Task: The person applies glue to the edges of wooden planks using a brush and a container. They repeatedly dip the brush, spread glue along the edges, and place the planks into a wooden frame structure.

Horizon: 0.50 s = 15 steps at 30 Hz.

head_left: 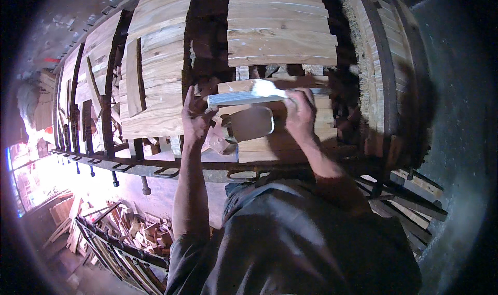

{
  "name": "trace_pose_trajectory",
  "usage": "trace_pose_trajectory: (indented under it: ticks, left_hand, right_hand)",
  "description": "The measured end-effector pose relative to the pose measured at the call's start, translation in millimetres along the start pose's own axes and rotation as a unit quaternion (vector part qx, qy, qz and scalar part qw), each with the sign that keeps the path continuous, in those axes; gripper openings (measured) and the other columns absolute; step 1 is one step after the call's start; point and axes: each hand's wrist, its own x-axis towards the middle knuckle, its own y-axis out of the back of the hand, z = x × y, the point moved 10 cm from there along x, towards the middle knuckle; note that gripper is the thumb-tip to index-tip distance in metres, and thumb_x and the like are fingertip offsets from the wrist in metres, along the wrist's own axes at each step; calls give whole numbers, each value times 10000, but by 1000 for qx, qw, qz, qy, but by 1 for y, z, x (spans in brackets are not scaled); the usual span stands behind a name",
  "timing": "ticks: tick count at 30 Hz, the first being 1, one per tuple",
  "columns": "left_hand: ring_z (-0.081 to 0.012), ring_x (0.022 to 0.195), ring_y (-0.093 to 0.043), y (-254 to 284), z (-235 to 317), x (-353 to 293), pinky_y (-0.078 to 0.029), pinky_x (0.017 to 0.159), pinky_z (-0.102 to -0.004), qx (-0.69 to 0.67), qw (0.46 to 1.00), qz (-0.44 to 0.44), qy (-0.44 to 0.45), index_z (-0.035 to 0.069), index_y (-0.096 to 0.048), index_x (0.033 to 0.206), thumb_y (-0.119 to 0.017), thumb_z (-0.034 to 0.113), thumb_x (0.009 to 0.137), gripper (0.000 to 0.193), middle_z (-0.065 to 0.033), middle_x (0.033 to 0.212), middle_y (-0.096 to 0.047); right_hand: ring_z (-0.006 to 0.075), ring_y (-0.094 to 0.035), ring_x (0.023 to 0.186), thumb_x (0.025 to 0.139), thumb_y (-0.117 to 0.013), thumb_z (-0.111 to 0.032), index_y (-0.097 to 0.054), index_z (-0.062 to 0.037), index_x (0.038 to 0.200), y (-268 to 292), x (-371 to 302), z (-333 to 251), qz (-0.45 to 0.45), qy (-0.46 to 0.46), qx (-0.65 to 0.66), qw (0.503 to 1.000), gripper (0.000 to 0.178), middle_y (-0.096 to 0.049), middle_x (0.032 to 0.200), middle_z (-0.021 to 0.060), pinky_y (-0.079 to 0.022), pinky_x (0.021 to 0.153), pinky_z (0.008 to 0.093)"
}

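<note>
Dim workshop with a dark metal rack (155, 166) bearing pale wooden planks (280, 30). Left hand (196, 116) and right hand (300, 112) each close around one end of a short whitish wooden strip (249, 95), held level just above a rounded brown wooden block (252, 123); scrap wood (140, 230) lies well below

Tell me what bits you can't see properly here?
Head view only:
- Right hand: its fingertips are hidden behind the pale brush it grips.
- Left hand: its palm faces away, against the wooden slats.
- Scrap wood pile: small and dim, near the fisheye rim.
- Left edge: glare washes out detail.
</note>
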Motion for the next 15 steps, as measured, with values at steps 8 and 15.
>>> trace_pose_trajectory:
  ticks: [8,15]
  left_hand:
    - [-240,1058,-605,10,-18,-2,-536,857,-351,-56,998,-6,-7,62,-172,1522,-569,-192,798,864,-155,1195,-598]
    - [-236,1071,-609,0,-13,2,-528,892,-353,-26,999,-26,0,35,-166,1517,-604,-152,802,859,-185,1220,-604]
  right_hand:
    - [337,-568,893,804,-611,19,-612,-72,966,82,-24,124,73,-101,-129,984,186,-588,961,137,-449,795,412]
    - [279,-618,860,858,-633,-79,-644,-70,960,148,-38,195,197,-160,-245,936,103,-634,879,108,-484,762,380]
